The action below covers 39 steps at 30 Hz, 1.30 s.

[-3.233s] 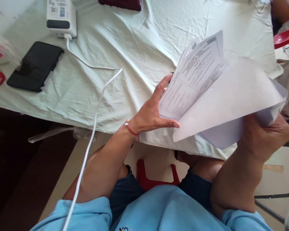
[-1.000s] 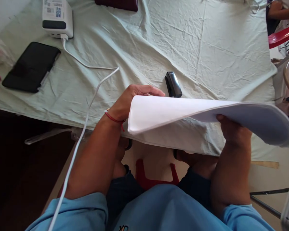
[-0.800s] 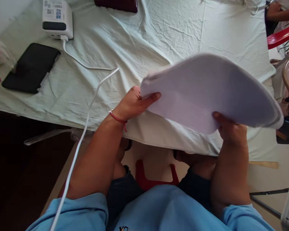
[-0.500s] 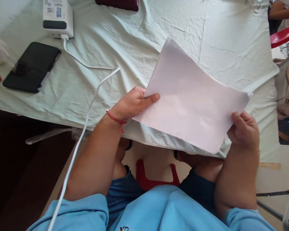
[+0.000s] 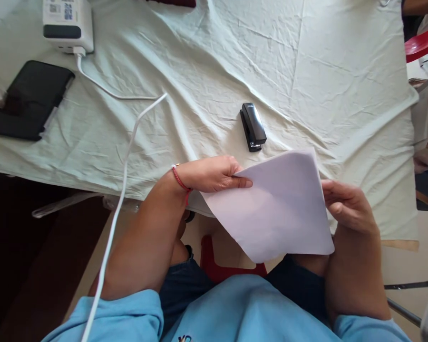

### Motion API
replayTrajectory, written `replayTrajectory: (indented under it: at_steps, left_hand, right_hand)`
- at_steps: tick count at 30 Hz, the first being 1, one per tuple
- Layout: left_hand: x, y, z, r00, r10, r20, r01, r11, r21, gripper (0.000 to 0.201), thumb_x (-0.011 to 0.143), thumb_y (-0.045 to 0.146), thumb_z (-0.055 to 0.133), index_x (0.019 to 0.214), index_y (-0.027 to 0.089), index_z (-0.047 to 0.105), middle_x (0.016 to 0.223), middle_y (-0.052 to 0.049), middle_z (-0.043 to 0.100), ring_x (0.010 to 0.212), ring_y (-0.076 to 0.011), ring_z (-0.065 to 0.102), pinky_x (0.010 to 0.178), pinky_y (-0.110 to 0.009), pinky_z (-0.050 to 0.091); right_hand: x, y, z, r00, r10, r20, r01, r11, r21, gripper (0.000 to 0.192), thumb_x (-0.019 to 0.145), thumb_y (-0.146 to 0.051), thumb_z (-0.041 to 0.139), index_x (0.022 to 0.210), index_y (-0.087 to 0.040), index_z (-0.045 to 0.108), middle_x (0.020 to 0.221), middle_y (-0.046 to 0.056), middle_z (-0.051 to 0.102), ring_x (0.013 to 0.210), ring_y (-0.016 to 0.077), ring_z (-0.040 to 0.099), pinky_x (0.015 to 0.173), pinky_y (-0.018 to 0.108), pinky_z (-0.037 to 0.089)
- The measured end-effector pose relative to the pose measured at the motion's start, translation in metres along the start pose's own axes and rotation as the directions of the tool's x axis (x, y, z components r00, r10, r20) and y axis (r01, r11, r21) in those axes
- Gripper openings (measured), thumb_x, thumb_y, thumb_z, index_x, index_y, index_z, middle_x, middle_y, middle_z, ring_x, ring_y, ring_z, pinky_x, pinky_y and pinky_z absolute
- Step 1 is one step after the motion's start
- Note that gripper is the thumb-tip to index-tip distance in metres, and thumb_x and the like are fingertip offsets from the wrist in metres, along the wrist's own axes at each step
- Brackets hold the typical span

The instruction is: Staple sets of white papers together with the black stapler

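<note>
White blank-side sheaf of paper (image 5: 278,204) is being held between both hands, tilted, hanging over the near table edge above the lap. Left hand (image 5: 214,173) is pinching the sheaf's left corner: thumb lying flat on top, fingers curled underneath, closed on the paper. Right hand (image 5: 349,209) is gripping the right edge, fingers half-curled, loosely closed; thumb is hidden behind the sheet, so contact there is unclear. Sheet count: cannot tell, only the top face is showing.

Black stapler (image 5: 253,126) is lying just beyond the left-hand grip, up and slightly right of it, close to the sheaf's top corner but not touching. Pale green tablecloth (image 5: 306,71) is covering the table, creased. White cable (image 5: 128,156) is running well left of the left hand, past the forearm, up to a white charger block (image 5: 67,23) at the far left. Black phone (image 5: 26,99) is lying far left of both grips. Red wrist thread (image 5: 181,181) is sitting on the left wrist.
</note>
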<state>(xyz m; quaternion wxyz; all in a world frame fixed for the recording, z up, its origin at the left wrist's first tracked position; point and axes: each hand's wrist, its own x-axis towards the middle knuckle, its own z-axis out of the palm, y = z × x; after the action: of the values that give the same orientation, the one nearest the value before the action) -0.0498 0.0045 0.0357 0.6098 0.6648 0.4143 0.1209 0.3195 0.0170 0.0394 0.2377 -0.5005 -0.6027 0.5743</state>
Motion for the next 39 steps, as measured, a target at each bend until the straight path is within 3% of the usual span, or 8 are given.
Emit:
replayTrajectory:
  at_steps: [3, 8, 14, 21, 26, 31, 35, 39]
  left_hand:
    - [0.005, 0.002, 0.001, 1.0, -0.013, 0.004, 0.013, 0.999, -0.035, 0.04, 0.096, 0.047, 0.066, 0.065, 0.021, 0.07, 0.061, -0.001, 0.068, 0.052, -0.0151, 0.061, 0.047, -0.023, 0.041]
    - [0.007, -0.002, -0.003, 0.977, -0.08, -0.196, 0.05, 0.987, -0.154, 0.02, 0.089, 0.039, 0.073, 0.088, 0.02, 0.078, 0.077, -0.001, 0.077, 0.065, -0.0165, 0.068, 0.056, -0.024, 0.046]
    - [0.018, -0.013, 0.0, 0.825, -0.128, -0.55, 0.027, 0.982, -0.189, 0.022, 0.082, 0.029, 0.076, 0.103, 0.021, 0.072, 0.074, -0.001, 0.076, 0.067, -0.0184, 0.068, 0.064, -0.031, 0.048]
    - [0.038, -0.016, 0.009, 0.678, -0.166, -0.717, 0.089, 0.986, -0.144, 0.024, 0.083, 0.021, 0.072, 0.106, 0.024, 0.064, 0.064, 0.006, 0.07, 0.053, -0.0164, 0.061, 0.068, -0.036, 0.05]
    - [0.045, -0.02, 0.013, 0.576, -0.063, -0.815, 0.094, 0.996, -0.01, 0.022, 0.084, 0.022, 0.074, 0.104, 0.024, 0.066, 0.069, 0.004, 0.07, 0.073, -0.021, 0.067, 0.079, -0.038, 0.053]
    - [0.05, -0.022, 0.018, 0.507, -0.007, -0.862, 0.193, 0.976, 0.106, 0.029, 0.088, 0.018, 0.071, 0.116, 0.022, 0.07, 0.086, -0.002, 0.077, 0.086, -0.0255, 0.072, 0.092, -0.044, 0.058]
    - [0.053, -0.026, 0.022, 0.437, 0.227, -0.87, 0.146, 0.937, 0.318, 0.04, 0.089, 0.012, 0.069, 0.127, 0.025, 0.073, 0.122, -0.009, 0.081, 0.119, -0.0315, 0.073, 0.115, -0.053, 0.056]
    - [0.053, -0.028, 0.023, 0.501, 0.424, -0.754, -0.055, 0.885, 0.462, 0.049, 0.091, 0.005, 0.06, 0.133, 0.025, 0.076, 0.155, -0.007, 0.071, 0.149, -0.0298, 0.062, 0.134, -0.054, 0.045]
  right_hand:
    - [0.0, -0.009, 0.014, 0.997, 0.067, 0.046, -0.063, 0.995, -0.078, 0.031, 0.081, -0.055, 0.093, 0.087, -0.026, 0.087, 0.074, 0.001, 0.074, 0.062, 0.0145, 0.065, 0.053, 0.025, 0.051]
    - [0.006, -0.008, 0.017, 0.961, 0.268, -0.063, -0.267, 0.963, 0.019, 0.035, 0.082, -0.058, 0.092, 0.084, -0.024, 0.084, 0.073, 0.001, 0.073, 0.059, 0.0127, 0.061, 0.051, 0.024, 0.049]
    - [0.009, -0.002, 0.006, 0.867, 0.465, -0.18, -0.429, 0.88, 0.206, 0.033, 0.072, -0.051, 0.1, 0.086, -0.026, 0.085, 0.076, 0.001, 0.08, 0.059, 0.0158, 0.068, 0.052, 0.026, 0.055]
    - [0.014, -0.001, 0.001, 0.825, 0.52, -0.22, -0.465, 0.847, 0.258, 0.033, 0.064, -0.044, 0.103, 0.084, -0.026, 0.084, 0.073, 0.001, 0.08, 0.055, 0.0164, 0.067, 0.049, 0.028, 0.054]
    - [0.018, -0.004, -0.002, 0.819, 0.538, -0.201, -0.484, 0.835, 0.262, 0.036, 0.064, -0.044, 0.104, 0.082, -0.023, 0.082, 0.07, 0.0, 0.077, 0.051, 0.0131, 0.064, 0.045, 0.024, 0.05]
    - [0.02, -0.006, -0.004, 0.815, 0.543, -0.201, -0.489, 0.832, 0.264, 0.033, 0.066, -0.043, 0.104, 0.081, -0.023, 0.081, 0.069, -0.001, 0.075, 0.052, 0.0121, 0.063, 0.046, 0.024, 0.05]
    - [0.021, -0.009, -0.004, 0.808, 0.542, -0.231, -0.489, 0.836, 0.251, 0.035, 0.064, -0.043, 0.104, 0.079, -0.023, 0.08, 0.068, -0.001, 0.075, 0.052, 0.013, 0.062, 0.046, 0.025, 0.049]
    - [0.021, -0.011, -0.004, 0.813, 0.535, -0.229, -0.488, 0.841, 0.233, 0.038, 0.063, -0.046, 0.103, 0.078, -0.022, 0.078, 0.067, -0.001, 0.073, 0.051, 0.0123, 0.061, 0.046, 0.025, 0.047]
